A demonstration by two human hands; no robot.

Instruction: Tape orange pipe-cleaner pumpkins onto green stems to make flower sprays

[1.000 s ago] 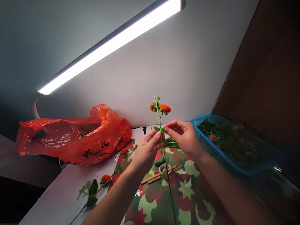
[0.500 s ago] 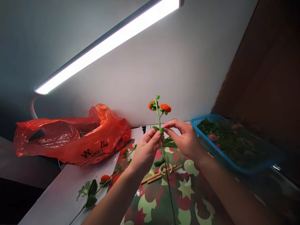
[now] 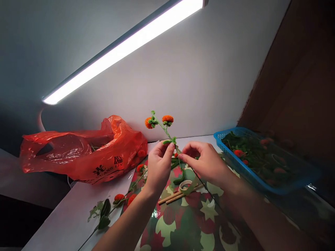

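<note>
Flower stem point(image 3: 165, 131) held by both hands, tilted left.

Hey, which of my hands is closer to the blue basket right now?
Your right. The right hand, fingers at the flower stem, is just left of the blue basket. The left hand, holding that stem higher up, is farther left.

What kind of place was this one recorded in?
Probably a small craft workspace, at home or in a workshop: a lit tube lamp hangs over the table, a blue basket holds fuzzy orange flowers and greenery, and a roll of tape lies by some sticks.
</note>
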